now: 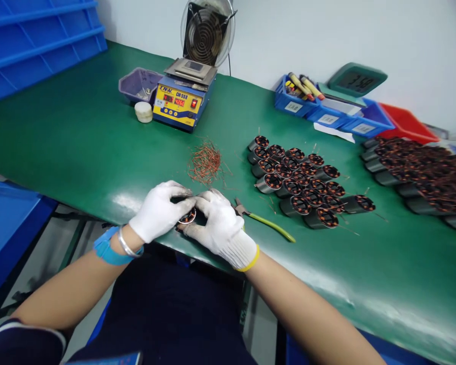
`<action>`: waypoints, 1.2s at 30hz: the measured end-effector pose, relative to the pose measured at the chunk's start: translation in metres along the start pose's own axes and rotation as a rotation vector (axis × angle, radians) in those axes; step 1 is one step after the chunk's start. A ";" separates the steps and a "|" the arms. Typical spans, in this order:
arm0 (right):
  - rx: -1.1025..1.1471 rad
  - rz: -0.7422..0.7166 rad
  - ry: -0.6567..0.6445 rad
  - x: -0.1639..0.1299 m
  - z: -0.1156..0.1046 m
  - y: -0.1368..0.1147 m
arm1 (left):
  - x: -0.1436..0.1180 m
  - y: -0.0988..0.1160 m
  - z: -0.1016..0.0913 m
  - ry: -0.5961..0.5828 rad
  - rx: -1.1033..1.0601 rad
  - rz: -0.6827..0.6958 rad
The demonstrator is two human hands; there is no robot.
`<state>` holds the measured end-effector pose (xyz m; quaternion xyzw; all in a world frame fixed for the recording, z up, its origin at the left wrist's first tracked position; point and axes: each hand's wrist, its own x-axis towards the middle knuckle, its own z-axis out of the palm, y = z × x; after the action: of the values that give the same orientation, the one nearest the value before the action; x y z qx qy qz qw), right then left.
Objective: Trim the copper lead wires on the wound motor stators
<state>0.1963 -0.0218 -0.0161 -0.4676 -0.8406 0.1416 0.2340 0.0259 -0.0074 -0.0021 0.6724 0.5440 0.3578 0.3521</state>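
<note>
A motor stator [187, 217], round with a metal rim and copper windings, is between my two white-gloved hands at the front edge of the green table. My left hand [163, 209] closes on it from the left, thumb and fingers near its top. From the right, my right hand [217, 220] wraps it, fingertips meeting those of the left. The hands cover most of the stator. Just right of my right hand lie cutting pliers [268, 224] with green handles. A heap of copper wire clippings [205, 162] lies beyond my hands.
Several stators [296, 177] stand grouped at the right, with a larger mass of them [425, 177] farther right. At the back are a solder pot unit [178, 104], a purple bin [137, 83], a white round block [143, 112], small blue bins [294, 104] and a clock [357, 79].
</note>
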 end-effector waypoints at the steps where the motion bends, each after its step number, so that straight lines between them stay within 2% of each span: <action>1: -0.010 -0.003 -0.007 0.000 0.000 0.000 | 0.003 0.000 0.003 0.026 -0.074 -0.003; 3: -0.025 -0.010 -0.013 0.000 0.002 0.001 | 0.009 -0.002 0.004 0.188 -0.255 -0.018; 5: -0.037 0.002 -0.010 0.002 0.003 -0.001 | 0.012 -0.006 0.000 0.437 -0.450 -0.040; 6: -0.046 0.014 -0.020 0.003 0.002 -0.003 | 0.011 -0.009 -0.004 0.519 -0.545 -0.053; 7: -0.059 0.035 -0.035 0.004 0.000 -0.005 | 0.009 -0.011 -0.007 0.536 -0.626 -0.071; 8: -0.073 0.059 -0.051 0.003 -0.004 -0.006 | 0.005 -0.013 -0.011 0.488 -0.683 -0.103; 11: -0.126 0.104 -0.076 -0.007 -0.028 -0.006 | -0.010 -0.013 -0.015 0.143 -0.687 -0.207; 13: -0.187 0.130 -0.093 -0.026 -0.048 0.003 | -0.017 -0.010 -0.014 -0.033 -0.635 -0.241; 17: -0.423 0.244 -0.143 -0.081 -0.072 0.038 | -0.018 -0.008 -0.006 -0.198 -0.611 -0.218; 20: -0.524 0.277 -0.158 -0.115 -0.073 0.059 | -0.013 -0.011 -0.002 -0.214 -0.659 -0.178; 23: -0.541 0.312 -0.194 -0.129 -0.068 0.061 | -0.010 -0.013 0.000 -0.206 -0.687 -0.172; 31: -0.651 0.417 -0.190 -0.107 -0.044 0.024 | -0.007 -0.012 0.003 -0.184 -0.717 -0.163; 36: -0.618 0.439 -0.147 -0.089 -0.036 -0.001 | -0.008 -0.005 0.004 -0.149 -0.663 -0.181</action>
<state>0.2543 -0.0977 -0.0082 -0.6736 -0.7379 -0.0384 -0.0149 0.0259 -0.0148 -0.0089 0.4948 0.4283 0.4322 0.6204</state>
